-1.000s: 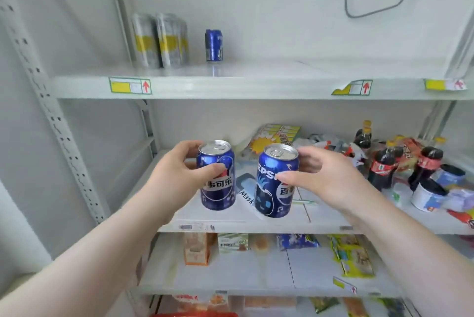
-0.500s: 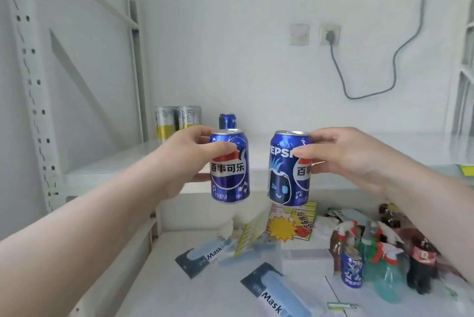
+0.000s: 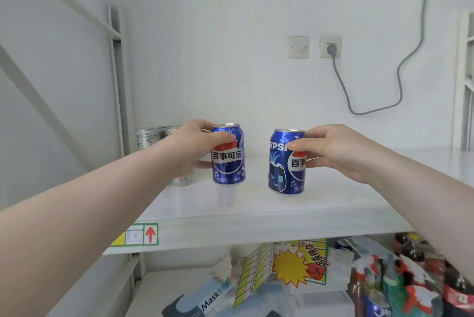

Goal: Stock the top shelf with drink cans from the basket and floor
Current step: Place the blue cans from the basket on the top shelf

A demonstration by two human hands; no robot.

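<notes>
My left hand (image 3: 191, 147) grips a blue Pepsi can (image 3: 229, 160) upright, its base at or just above the white top shelf (image 3: 256, 214). My right hand (image 3: 333, 152) grips a second blue Pepsi can (image 3: 286, 165), also upright, held over the shelf to the right of the first. The two cans stand apart, with a gap between them. Silver cans (image 3: 151, 137) stand at the back left of the shelf, partly hidden behind my left hand.
The shelf's left upright (image 3: 116, 81) and a diagonal brace rise beside the silver cans. A grey cable (image 3: 400, 73) hangs from a wall socket. The shelf below holds mask packs (image 3: 202, 301), a yellow starburst sign (image 3: 289, 265) and cola bottles (image 3: 456, 288).
Both hands have lifted the cans from in front of the middle shelf up and forward over the top shelf. The cans have moved further apart.
</notes>
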